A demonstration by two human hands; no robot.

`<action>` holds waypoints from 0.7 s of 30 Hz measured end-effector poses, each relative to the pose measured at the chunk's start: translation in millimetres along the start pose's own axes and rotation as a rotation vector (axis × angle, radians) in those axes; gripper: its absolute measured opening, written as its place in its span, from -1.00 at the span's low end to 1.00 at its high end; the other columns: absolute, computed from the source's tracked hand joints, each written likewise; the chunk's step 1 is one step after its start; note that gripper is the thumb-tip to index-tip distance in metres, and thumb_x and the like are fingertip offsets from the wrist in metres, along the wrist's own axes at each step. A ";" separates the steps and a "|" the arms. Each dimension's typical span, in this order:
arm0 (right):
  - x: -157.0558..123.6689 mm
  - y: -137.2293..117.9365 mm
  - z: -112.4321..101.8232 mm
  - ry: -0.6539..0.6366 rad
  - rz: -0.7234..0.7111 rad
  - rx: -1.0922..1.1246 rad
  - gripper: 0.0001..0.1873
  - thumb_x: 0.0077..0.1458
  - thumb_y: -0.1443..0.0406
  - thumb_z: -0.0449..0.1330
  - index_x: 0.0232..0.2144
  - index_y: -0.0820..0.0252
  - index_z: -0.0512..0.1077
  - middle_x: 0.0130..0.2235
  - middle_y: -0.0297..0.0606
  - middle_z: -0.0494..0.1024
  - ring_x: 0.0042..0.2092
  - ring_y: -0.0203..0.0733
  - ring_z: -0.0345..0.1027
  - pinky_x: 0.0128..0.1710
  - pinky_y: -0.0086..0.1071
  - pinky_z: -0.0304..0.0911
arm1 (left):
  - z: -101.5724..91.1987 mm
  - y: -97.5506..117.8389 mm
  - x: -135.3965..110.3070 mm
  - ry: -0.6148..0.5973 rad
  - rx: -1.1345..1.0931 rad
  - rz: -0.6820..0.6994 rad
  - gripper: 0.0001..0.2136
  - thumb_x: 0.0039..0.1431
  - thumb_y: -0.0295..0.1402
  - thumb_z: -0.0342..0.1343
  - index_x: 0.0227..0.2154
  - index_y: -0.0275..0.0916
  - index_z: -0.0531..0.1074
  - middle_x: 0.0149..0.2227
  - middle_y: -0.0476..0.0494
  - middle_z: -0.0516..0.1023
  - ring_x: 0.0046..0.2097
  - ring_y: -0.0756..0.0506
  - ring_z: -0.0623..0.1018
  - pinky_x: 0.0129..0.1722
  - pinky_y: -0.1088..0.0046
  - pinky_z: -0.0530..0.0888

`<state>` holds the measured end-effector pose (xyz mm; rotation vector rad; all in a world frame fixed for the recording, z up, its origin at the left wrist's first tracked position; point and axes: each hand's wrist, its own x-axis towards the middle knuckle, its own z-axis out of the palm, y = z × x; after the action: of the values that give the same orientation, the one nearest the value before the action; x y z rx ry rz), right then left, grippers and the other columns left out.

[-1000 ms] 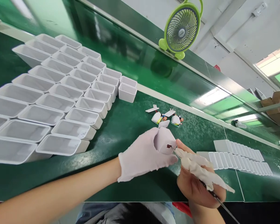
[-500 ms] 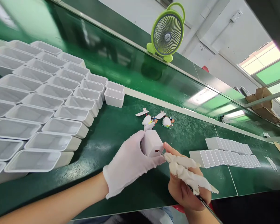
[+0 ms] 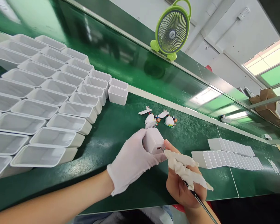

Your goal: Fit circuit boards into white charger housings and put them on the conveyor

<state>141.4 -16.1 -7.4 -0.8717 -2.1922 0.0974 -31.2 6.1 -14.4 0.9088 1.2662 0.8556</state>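
Observation:
In the head view my left hand (image 3: 133, 158), in a white glove, grips a small white plastic housing (image 3: 153, 138) from its left side. A dark slot (image 3: 159, 148) shows in the housing's near end. My right hand (image 3: 185, 183) is closed around a slim metal rod-like tool (image 3: 202, 203); its exact kind is unclear. Loose white cloth (image 3: 184, 166) covers some of its fingers. The tool's thin tip is at the slot; how deep it reaches is hidden. Just beyond the housing lie small circuit assemblies (image 3: 170, 120) with white parts and coloured wires.
Rows of open white plastic housings (image 3: 44, 155) stand on the green table (image 3: 102, 183) at left. Two rows of white housings (image 3: 224, 158) lie close together at right. A green fan (image 3: 172, 34) stands on the ledge behind. Cardboard boxes (image 3: 264, 101) are at far right.
The camera view has shifted slightly, moving the table and fan a little rightward in the picture. Both hands keep their holds, and the tool tip stays at the slot.

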 end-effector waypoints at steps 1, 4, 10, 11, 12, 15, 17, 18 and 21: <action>0.9 -0.3 0.3 0.000 0.006 -0.002 -0.68 0.19 0.53 0.19 -0.04 0.15 0.43 -0.17 -0.13 0.68 0.01 0.07 0.62 -0.24 -0.24 0.65 | -0.1 0.7 -0.2 0.005 0.000 -0.008 -0.58 -0.16 -0.12 0.42 -0.34 -0.16 0.35 -0.39 0.06 0.47 -0.35 -0.07 0.43 -0.39 0.43 0.37; 3.2 0.4 1.0 0.035 -0.012 -0.029 -0.76 0.22 0.49 0.20 -0.08 0.19 0.43 -0.21 -0.14 0.68 -0.05 0.04 0.64 -0.29 -0.26 0.63 | -0.6 2.4 -1.0 0.033 0.030 -0.025 -0.58 -0.17 -0.14 0.42 -0.32 -0.16 0.36 -0.35 0.04 0.49 -0.33 -0.08 0.44 -0.38 0.42 0.38; 3.3 3.7 2.8 0.074 -0.078 -0.120 -0.68 0.24 0.48 0.19 0.02 0.17 0.38 -0.28 -0.19 0.67 -0.35 -0.10 0.63 -0.37 -0.31 0.60 | -2.8 7.9 -3.2 0.077 0.070 -0.064 -0.60 -0.16 -0.14 0.41 -0.31 -0.17 0.39 -0.35 0.04 0.51 -0.33 -0.09 0.47 -0.38 0.42 0.38; 3.7 3.4 3.0 0.066 -0.088 -0.129 -0.70 0.24 0.49 0.19 0.00 0.19 0.39 -0.29 -0.20 0.67 -0.34 -0.11 0.63 -0.37 -0.32 0.60 | -3.4 8.9 -3.5 0.077 0.071 -0.062 -0.61 -0.15 -0.16 0.40 -0.32 -0.17 0.39 -0.36 0.04 0.51 -0.33 -0.09 0.47 -0.38 0.42 0.38; 4.6 2.7 3.1 0.053 -0.099 -0.135 -0.73 0.24 0.49 0.18 -0.03 0.19 0.39 -0.29 -0.20 0.67 -0.32 -0.11 0.64 -0.39 -0.33 0.59 | -4.0 9.7 -3.7 0.078 0.070 -0.049 -0.63 -0.15 -0.18 0.39 -0.32 -0.17 0.39 -0.36 0.04 0.51 -0.33 -0.08 0.47 -0.38 0.42 0.38; 9.0 0.8 2.8 0.003 -0.114 -0.110 -0.81 0.26 0.49 0.15 -0.12 0.18 0.41 -0.23 -0.18 0.68 -0.17 -0.05 0.67 -0.44 -0.35 0.57 | -5.7 10.8 -4.2 0.089 0.061 -0.003 -0.66 -0.13 -0.21 0.37 -0.33 -0.17 0.39 -0.37 0.05 0.51 -0.33 -0.08 0.47 -0.38 0.43 0.39; 12.1 0.9 2.5 0.007 -0.158 -0.084 -0.83 0.24 0.50 0.16 -0.16 0.20 0.42 -0.21 -0.14 0.68 -0.08 -0.01 0.65 -0.43 -0.36 0.57 | -6.5 11.0 -4.2 0.098 0.057 -0.001 -0.67 -0.14 -0.23 0.37 -0.35 -0.17 0.39 -0.36 0.05 0.50 -0.32 -0.08 0.47 -0.39 0.43 0.39; 13.3 1.6 2.4 0.012 -0.183 -0.078 -0.82 0.22 0.52 0.17 -0.18 0.22 0.43 -0.20 -0.12 0.68 -0.04 0.01 0.64 -0.39 -0.35 0.58 | -6.9 11.1 -4.0 0.098 0.056 -0.005 -0.68 -0.15 -0.24 0.37 -0.36 -0.17 0.38 -0.36 0.04 0.51 -0.32 -0.08 0.48 -0.39 0.44 0.39; 15.2 6.5 0.9 0.040 -0.247 -0.040 -0.78 0.14 0.60 0.19 -0.19 0.32 0.47 -0.17 -0.07 0.66 0.06 0.04 0.59 -0.26 -0.30 0.62 | -8.2 12.1 -2.7 0.106 0.061 0.005 -0.66 -0.17 -0.25 0.38 -0.35 -0.17 0.38 -0.32 0.02 0.52 -0.30 -0.10 0.49 -0.40 0.44 0.39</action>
<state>137.2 -1.6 -0.6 -0.6125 -2.2516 -0.0844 -40.0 9.3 -2.9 0.9251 1.3884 0.8830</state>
